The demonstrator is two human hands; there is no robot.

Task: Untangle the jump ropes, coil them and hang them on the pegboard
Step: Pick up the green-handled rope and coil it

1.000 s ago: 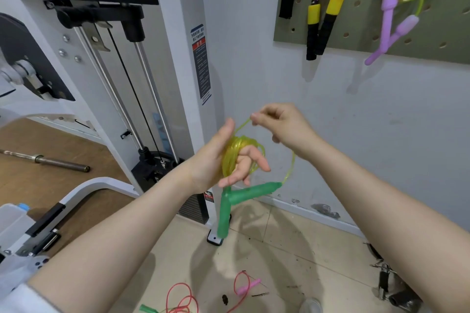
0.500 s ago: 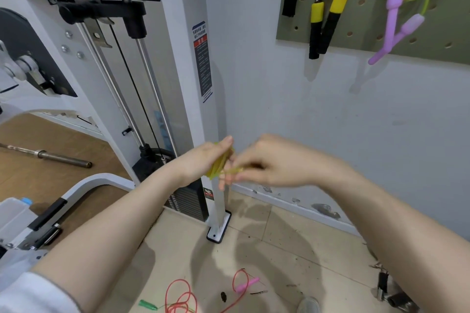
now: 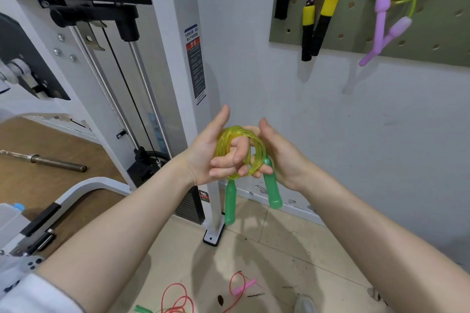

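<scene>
Wearing the yellow rope coil (image 3: 240,151) looped round its curled fingers (image 3: 229,160), the left hand (image 3: 211,152) holds it at frame centre; the right hand (image 3: 277,155) cups the coil's far side, green handles (image 3: 272,189) dangling below, pegboard (image 3: 407,33) upper right.

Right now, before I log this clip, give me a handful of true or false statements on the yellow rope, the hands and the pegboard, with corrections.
1. The yellow rope is coiled round the fingers of the left hand. True.
2. Its two green handles lie on the floor. False: both hang below the hands, off the floor.
3. The right hand hangs idle at the person's side. False: it is at the coil, fingers on the rope.
4. A pink rope lies loose on the floor. True.
5. The pegboard has no ropes on it. False: several hang there, among them a coiled rope with purple handles.
</scene>
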